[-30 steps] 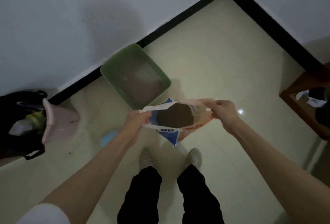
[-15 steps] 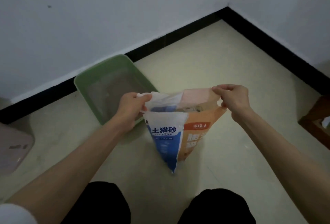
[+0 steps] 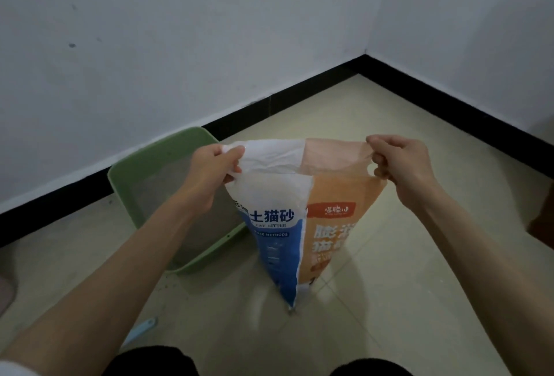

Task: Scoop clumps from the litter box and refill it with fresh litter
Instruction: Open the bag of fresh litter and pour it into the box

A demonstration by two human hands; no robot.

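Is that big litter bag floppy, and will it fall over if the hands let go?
Probably floppy: the litter bag has a wrinkled, sagging top where the left hand and right hand pinch it. It likely would tip, since it narrows to a point at the floor. It seems fairly heavy, hanging taut below both grips.

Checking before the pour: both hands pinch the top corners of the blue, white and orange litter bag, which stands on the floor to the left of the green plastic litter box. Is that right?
Not quite. The head view shows the blue, white and orange litter bag to the right of the green plastic litter box, not left. The rest holds: the left hand and right hand pinch its top corners, and its bottom rests on the tiled floor.
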